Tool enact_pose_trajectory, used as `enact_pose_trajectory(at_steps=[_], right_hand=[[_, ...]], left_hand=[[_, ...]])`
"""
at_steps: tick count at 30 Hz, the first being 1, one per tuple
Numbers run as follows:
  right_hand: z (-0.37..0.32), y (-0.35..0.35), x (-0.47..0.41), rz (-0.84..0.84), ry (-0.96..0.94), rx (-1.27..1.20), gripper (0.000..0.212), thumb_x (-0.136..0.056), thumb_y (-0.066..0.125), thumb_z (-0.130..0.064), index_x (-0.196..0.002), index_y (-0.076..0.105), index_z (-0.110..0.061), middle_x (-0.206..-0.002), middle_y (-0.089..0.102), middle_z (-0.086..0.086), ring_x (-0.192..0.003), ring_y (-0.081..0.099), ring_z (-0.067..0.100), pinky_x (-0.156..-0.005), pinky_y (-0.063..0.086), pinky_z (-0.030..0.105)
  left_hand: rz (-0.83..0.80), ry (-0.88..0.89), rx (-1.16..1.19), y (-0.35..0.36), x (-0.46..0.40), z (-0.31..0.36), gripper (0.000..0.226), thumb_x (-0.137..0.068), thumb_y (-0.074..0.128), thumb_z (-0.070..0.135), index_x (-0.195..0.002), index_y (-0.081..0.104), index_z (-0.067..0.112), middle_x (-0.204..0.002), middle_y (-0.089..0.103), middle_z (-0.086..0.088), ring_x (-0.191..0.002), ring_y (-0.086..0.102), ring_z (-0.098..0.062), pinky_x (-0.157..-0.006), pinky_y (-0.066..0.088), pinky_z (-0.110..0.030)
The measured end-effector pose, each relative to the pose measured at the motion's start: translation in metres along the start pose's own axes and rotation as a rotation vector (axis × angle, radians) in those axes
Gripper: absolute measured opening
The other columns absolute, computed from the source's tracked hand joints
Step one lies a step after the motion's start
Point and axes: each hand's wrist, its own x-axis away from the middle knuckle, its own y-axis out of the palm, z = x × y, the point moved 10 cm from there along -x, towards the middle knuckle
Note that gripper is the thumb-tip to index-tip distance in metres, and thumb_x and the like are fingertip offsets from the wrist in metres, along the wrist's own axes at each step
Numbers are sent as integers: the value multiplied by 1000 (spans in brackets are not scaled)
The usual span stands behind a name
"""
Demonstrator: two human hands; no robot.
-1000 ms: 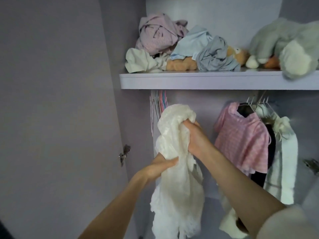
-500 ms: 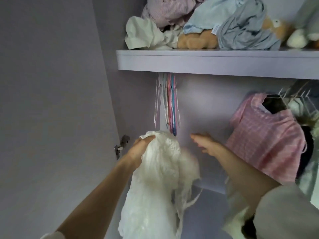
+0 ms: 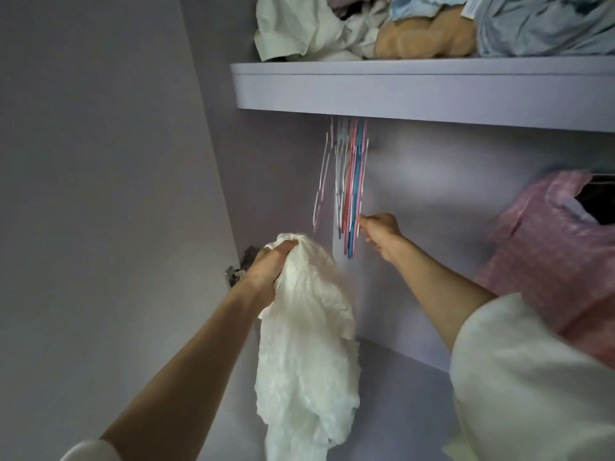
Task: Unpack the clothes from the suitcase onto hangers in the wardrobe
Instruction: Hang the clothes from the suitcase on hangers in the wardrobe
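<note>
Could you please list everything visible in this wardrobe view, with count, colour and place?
White garment: one, crumpled, hanging from the left hand.
Empty hangers: a bunch, pink, blue and white, under the shelf.
Shelf: one, lilac, top.
Piled clothes: several, white and pale blue, on the shelf.
Plush toy: one, tan, among the pile.
Pink checked garment: one, hung at right.
Hinge: one, metal, left wall.
Left hand: grip shut on the white garment.
Right hand: fingertips at the hangers.

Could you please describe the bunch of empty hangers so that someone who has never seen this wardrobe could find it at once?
Look under the wardrobe shelf, at its left end. The empty hangers hang there in a tight bunch, just above the right hand. Unlike the pink checked top hanging further right, they are thin pink, blue and white plastic with nothing on them.
</note>
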Motion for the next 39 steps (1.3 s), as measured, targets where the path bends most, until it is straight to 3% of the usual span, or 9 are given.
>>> enact_pose_trajectory(at_steps=[6,10,14,18,21,24,28,33,39], right_hand=[[-5,-11,-5,43,-70,-75,17,-95,37,-8,-83,49,-6,-68,55,6,-34,45,10,-31,32,12],[-13,-39,-2,120,-133,-84,12,-93,35,-1,-91,46,-5,-68,52,8,-49,55,19,-69,55,32],[-9,-69,4,225,-159,-91,11,-92,36,-4,-93,46,-5,-91,51,11,-58,64,23,-47,51,14],[19,-88,15,288,-144,0,12,-92,38,-10,-83,45,-6,-72,49,5,-72,68,37,-46,50,19],[44,-102,33,334,-158,15,28,-93,47,-17,-66,44,-12,-41,45,-5,-54,65,29,-62,55,40],[78,-115,66,395,-194,43,30,-94,51,-21,-65,45,-15,-48,42,-4,-29,50,3,-46,50,24],[161,-104,110,241,-87,13,20,-98,41,-15,-83,51,-25,-66,45,7,-39,54,9,-49,54,26],[242,-84,157,50,159,142,20,-99,36,-20,-104,55,-15,-65,56,9,-53,55,24,-51,51,32],[288,-71,194,-140,366,463,31,-100,25,-19,-117,48,-9,-78,55,1,-35,54,8,-39,37,18]], left_hand=[[-60,-52,-11,8,-4,-8,40,-90,56,27,-123,53,5,-93,67,-12,-78,66,-24,-62,50,-29],[-99,-46,2,20,-3,-8,40,-91,55,26,-125,51,5,-101,66,-15,-82,66,-25,-62,50,-30],[-148,-74,28,32,-1,-16,38,-93,53,24,-126,50,6,-103,67,-15,-81,67,-22,-57,52,-28],[-273,-124,113,47,13,-26,33,-97,44,21,-123,53,3,-95,67,-10,-83,64,-18,-63,50,-27],[-380,-136,213,55,21,-36,34,-101,34,25,-123,53,6,-92,67,-8,-83,64,-18,-65,54,-28],[-411,-162,290,54,24,-53,36,-101,32,31,-116,56,8,-87,69,-8,-76,67,-17,-59,55,-26],[-444,-184,321,53,28,-84,46,-101,26,39,-89,59,8,-64,69,-6,-61,69,-17,-67,46,-33],[-550,-221,173,56,42,-114,47,-84,57,44,-106,61,2,-98,67,-15,-92,66,-25,-88,48,-38],[-650,-180,-66,65,54,-130,14,-81,44,4,-86,56,0,-71,63,-11,-64,67,-19,-59,55,-26]])
